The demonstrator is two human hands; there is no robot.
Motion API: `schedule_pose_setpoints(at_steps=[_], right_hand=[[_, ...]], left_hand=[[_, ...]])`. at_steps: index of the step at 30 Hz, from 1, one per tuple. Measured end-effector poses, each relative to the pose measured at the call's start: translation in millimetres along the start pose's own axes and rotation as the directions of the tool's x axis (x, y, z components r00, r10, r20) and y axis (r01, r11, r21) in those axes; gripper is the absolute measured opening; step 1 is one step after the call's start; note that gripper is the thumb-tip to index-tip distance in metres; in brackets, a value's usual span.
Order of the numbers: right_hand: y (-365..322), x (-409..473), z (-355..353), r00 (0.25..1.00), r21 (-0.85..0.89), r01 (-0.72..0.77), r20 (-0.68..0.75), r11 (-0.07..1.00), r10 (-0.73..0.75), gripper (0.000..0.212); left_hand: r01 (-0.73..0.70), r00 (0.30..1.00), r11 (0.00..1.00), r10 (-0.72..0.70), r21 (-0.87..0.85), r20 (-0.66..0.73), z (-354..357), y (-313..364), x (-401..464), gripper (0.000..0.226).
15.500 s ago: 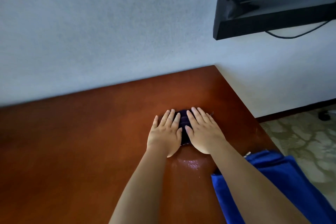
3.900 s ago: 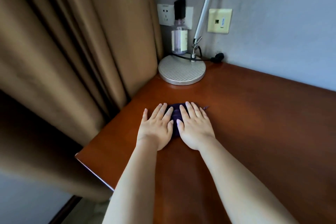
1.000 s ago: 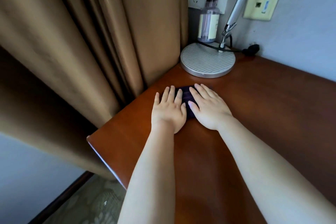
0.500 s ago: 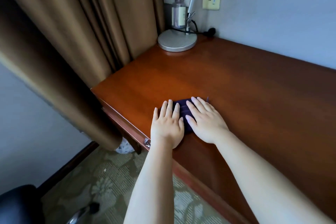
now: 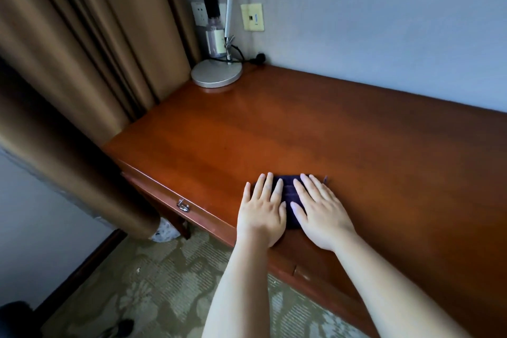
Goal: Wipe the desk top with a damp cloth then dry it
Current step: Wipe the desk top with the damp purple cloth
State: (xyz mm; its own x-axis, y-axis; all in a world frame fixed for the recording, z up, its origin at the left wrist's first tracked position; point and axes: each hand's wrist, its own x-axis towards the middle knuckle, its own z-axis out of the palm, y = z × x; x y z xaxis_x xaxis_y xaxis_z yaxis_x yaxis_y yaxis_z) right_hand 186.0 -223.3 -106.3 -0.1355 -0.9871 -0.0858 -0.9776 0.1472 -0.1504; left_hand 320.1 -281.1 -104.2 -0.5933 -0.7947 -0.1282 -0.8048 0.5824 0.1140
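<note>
Left hand lies flat, fingers straight, pressing the dark cloth onto the desk near its front edge. Cloth sits beneath both palms. Right hand likewise flat; neither grip closed around it.

Dark purple cloth, reddish-brown desk (glossy), brown curtain.

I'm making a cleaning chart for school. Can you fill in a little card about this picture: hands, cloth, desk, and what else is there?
left hand: flat on the cloth, fingers straight
right hand: flat on the cloth, beside the left
cloth: dark, folded, near the desk's front edge
desk: reddish-brown wood, shiny
lamp: round base in the far corner
bottle: behind the lamp base
curtain: brown, left of the desk
</note>
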Motion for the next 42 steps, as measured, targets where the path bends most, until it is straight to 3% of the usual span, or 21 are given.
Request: schedule_pose_setpoints(at_steps=[5, 9, 12, 16, 24, 33, 42], right_hand=[[18, 19, -1, 0.999, 0.001, -0.020, -0.045, 1.000, 0.020, 0.091], [30, 55, -5, 0.995, 0.013, -0.045, -0.084, 0.999, 0.046, 0.085], [41, 90, -8, 0.993, 0.011, -0.074, -0.094, 0.997, 0.075, 0.067], [52, 134, -14, 0.990, 0.019, -0.096, -0.105, 0.995, 0.097, 0.090], [84, 249, -32, 0.981, 0.002, -0.151, -0.120, 0.989, 0.150, 0.057], [124, 356, -49, 0.963, -0.003, -0.240, -0.131, 0.971, 0.237, 0.057], [152, 410, -61, 0.951, 0.009, -0.295, -0.098, 0.955, 0.295, 0.057]], left_hand=[[-0.090, 0.996, 0.995, 0.090, 0.050, 0.003, -5, 0, 29, 0.084], [-0.078, 0.997, 0.995, 0.078, 0.056, -0.002, -13, -5, 68, 0.055], [-0.089, 0.996, 0.993, 0.090, 0.072, -0.013, -16, -13, 105, 0.054], [-0.108, 0.994, 0.989, 0.110, 0.104, -0.017, -23, -24, 156, 0.054], [-0.141, 0.990, 0.981, 0.142, 0.131, 0.002, -44, -45, 276, 0.054], [-0.225, 0.974, 0.968, 0.225, 0.108, 0.010, -64, -59, 403, 0.054], [-0.256, 0.966, 0.964, 0.257, 0.071, -0.002, -72, -59, 468, 0.054]])
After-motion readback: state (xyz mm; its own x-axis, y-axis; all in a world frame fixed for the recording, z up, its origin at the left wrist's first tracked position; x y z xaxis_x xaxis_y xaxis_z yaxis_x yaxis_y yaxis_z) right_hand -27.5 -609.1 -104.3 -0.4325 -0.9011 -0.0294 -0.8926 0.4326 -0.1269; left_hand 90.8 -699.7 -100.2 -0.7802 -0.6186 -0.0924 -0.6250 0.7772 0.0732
